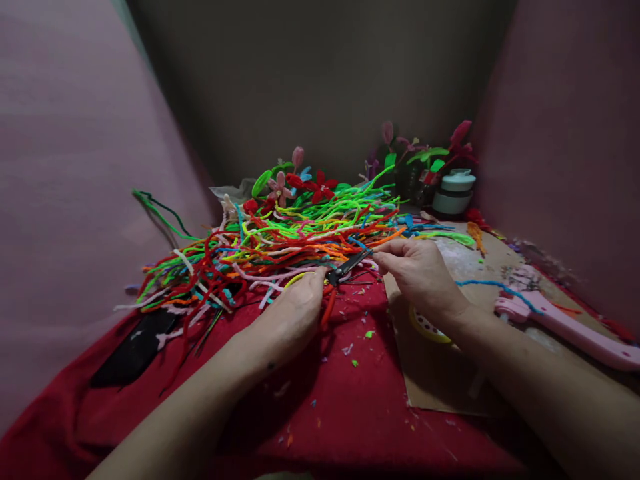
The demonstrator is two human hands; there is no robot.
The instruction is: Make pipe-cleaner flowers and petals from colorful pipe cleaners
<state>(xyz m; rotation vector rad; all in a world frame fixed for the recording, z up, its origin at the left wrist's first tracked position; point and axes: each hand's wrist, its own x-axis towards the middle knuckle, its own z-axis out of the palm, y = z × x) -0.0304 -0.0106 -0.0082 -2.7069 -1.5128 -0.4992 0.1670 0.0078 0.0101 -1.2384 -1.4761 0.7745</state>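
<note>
From the head view, the left hand [303,303] holds a pair of black scissors [349,265], which points toward the right hand [417,273] above the front edge of a heap of fuzzy stems [300,230]. The right hand's thumb and finger are pinched together on a blue stem [361,245] by the scissors' tip. Red cloth [345,413] covers the surface, dotted with small scraps. Fuzzy flowers [323,188] stand behind the heap. Under the right forearm lies cardboard [425,383], with a pink tool [575,327] on it; a lidded jar [453,200] stands farther back.
</note>
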